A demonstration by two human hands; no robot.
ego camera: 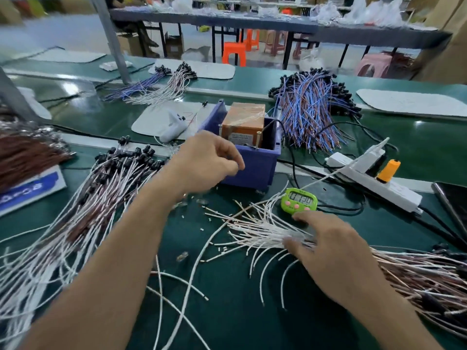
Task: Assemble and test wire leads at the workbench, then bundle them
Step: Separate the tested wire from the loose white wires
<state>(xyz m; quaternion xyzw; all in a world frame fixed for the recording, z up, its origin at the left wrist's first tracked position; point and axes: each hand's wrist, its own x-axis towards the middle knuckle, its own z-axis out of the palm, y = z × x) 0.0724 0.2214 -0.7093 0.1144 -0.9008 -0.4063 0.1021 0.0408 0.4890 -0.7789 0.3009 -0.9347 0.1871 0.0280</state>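
Count: two hands; three lead piles near; one timer; one bin.
Left hand (209, 157): raised before the blue bin (255, 168), fingers curled; blurred, so its hold cannot be told.
Right hand (328, 248): fingers loosely spread, resting on the fan of white leads (257, 233) on the table (240, 311).
Other piles: white-and-brown leads (101, 198) at left; blue-and-brown heap (310, 107) behind the bin.
Green timer (299, 200): just beyond the right fingertips.
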